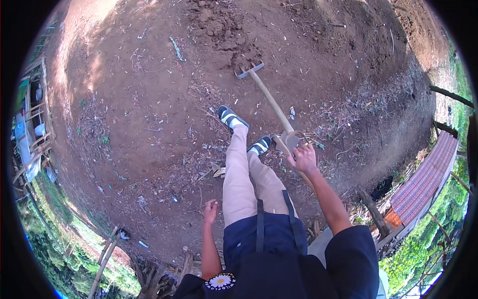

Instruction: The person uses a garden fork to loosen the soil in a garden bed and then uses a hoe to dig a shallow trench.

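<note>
the right hand [303, 158] is closed around the top end of a hoe [271, 102], fingers wrapped over the wood. the arm reaches forward and slightly down, which seems to let the tool's weight rest on the ground rather than in the wrist. right at the knuckles there is a greyish, fork-like or blade-like piece [290, 139], and a second stick seems to run under the hand. i cannot tell whether this is part of the same tool or another one held with it.

the hoe's handle is a plain, pale, round wooden pole, a little uneven. it slopes away from the person to a flat grey metal blade [250, 71] set crosswise, which touches the soil ahead of the feet.

the left hand [211, 209] hangs beside the thigh, loosely curled and holding nothing, most likely just for balance.

two dark shoes with white stripes, one [230, 117] stepped ahead of the other [261, 145], stand on the earth just left of the handle, below beige trousers [236, 174].

the ground [149, 99] is dry, reddish-brown bare soil, scattered with pale chips, dry stalks and bits of litter. lumpier, broken clods [219, 25] lie beyond the blade. a ribbed corrugated roof [428, 174] lies downslope on the right, and a bamboo frame [35, 109] stands at the left edge.
</note>
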Action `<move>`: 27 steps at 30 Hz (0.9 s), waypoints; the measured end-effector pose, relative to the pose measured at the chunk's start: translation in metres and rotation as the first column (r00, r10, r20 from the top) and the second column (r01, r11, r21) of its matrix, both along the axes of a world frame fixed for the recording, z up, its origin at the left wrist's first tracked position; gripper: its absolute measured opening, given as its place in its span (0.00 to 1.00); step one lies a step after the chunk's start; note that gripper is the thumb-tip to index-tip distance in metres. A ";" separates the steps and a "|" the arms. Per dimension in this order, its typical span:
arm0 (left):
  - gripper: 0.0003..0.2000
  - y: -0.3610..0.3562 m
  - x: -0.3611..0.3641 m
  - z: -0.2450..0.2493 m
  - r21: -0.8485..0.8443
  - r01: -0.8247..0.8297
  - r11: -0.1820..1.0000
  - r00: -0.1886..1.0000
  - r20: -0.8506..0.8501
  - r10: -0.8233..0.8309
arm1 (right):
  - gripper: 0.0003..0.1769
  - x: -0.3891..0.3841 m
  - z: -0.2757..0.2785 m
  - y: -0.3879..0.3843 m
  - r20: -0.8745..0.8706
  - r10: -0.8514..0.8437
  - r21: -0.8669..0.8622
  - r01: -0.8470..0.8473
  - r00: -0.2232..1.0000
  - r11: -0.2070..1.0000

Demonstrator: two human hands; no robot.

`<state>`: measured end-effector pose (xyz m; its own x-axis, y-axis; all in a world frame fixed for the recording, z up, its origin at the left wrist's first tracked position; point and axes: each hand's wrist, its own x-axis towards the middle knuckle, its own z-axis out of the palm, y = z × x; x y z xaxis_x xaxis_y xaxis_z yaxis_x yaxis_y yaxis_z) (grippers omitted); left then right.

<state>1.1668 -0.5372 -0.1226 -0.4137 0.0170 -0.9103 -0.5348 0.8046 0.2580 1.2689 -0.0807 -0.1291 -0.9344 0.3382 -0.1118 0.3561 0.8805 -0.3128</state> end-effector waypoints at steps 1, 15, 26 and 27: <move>0.16 -0.007 0.004 -0.005 0.033 -0.015 0.999 1.000 -0.011 0.016 | 0.11 0.008 -0.008 -0.006 0.177 0.008 -0.029 -0.003 0.984 1.000; 0.18 0.139 -0.063 0.045 0.225 0.208 0.952 0.929 -0.349 -0.120 | 0.11 -0.045 0.049 -0.010 0.170 0.336 -0.120 -0.319 0.926 0.940; 0.34 0.391 -0.172 0.115 0.174 0.908 0.380 0.367 -0.769 -0.524 | 0.20 -0.167 0.139 0.054 -0.185 0.156 -0.006 -0.160 0.970 0.987; 0.33 0.402 -0.177 0.119 0.138 0.878 0.458 0.363 -0.816 -0.449 | 0.20 -0.179 0.143 0.061 -0.183 0.136 0.000 -0.138 0.974 0.990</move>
